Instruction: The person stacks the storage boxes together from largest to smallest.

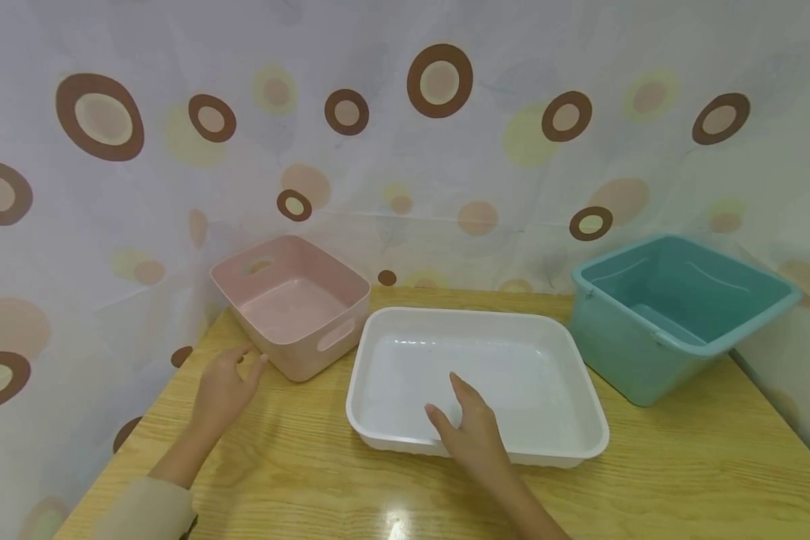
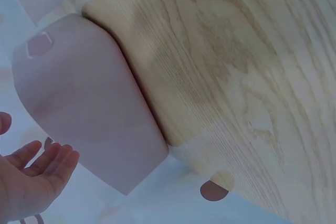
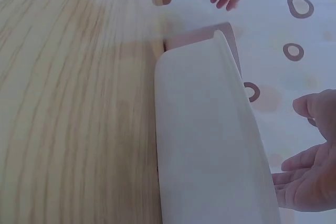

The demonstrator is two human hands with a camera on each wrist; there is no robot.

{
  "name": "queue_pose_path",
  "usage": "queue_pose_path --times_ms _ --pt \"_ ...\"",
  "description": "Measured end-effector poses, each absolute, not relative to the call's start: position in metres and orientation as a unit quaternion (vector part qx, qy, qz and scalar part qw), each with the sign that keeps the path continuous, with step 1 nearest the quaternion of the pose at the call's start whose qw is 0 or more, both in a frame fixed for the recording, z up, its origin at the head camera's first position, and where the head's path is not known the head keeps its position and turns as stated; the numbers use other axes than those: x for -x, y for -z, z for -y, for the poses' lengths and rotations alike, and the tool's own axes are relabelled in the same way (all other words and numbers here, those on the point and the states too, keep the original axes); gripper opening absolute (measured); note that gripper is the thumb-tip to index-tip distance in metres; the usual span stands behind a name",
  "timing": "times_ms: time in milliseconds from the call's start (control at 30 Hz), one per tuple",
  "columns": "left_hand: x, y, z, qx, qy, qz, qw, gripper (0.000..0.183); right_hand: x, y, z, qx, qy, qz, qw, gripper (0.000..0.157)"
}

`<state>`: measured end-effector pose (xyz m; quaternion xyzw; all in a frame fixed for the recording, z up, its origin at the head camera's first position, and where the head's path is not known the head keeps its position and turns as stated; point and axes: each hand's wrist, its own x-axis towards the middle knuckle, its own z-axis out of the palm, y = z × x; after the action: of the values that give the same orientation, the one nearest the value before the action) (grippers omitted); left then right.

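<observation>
My left hand (image 1: 221,391) hovers by the near left side of a pink plastic basket (image 1: 300,360) with cut-out handles, fingers loosely bent and holding nothing. In the left wrist view the hand (image 2: 38,182) appears beside the basket's wall (image 2: 92,100), with a gap at the thumb. Over the near rim of a shallow white rectangular tray (image 1: 405,379) is my right hand (image 1: 474,439), thumb and fingers spread with nothing between them. The right wrist view has that hand (image 3: 315,169) above the tray's long side (image 3: 205,129); contact with the rim cannot be made out.
A teal plastic bin (image 1: 621,352) stands tilted-looking at the right, close to the tray's right end. All three containers rest on a light wood-grain table (image 1: 297,480). A white curtain (image 1: 378,45) with brown and pastel circles hangs behind and along the sides.
</observation>
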<state>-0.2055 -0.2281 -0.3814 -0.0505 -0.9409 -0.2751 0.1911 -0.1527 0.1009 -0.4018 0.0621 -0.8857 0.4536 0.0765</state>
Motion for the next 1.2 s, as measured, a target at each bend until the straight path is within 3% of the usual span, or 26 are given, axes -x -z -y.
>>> queue_pose_path --times_ms 200,500,1200 --pt "0.217 0.373 0.242 0.024 0.301 0.937 0.174 0.048 0.158 0.399 -0.087 -0.078 -0.475 0.874 0.073 0.068" --pt "0.228 0.367 0.263 0.018 0.305 0.932 0.196 0.05 0.171 0.395 -0.058 -0.104 -0.501 0.857 0.058 0.071" --pt "0.256 0.373 0.269 -0.018 0.374 0.919 0.121 0.065 0.206 0.388 -0.008 -0.084 -0.557 0.826 0.004 0.077"
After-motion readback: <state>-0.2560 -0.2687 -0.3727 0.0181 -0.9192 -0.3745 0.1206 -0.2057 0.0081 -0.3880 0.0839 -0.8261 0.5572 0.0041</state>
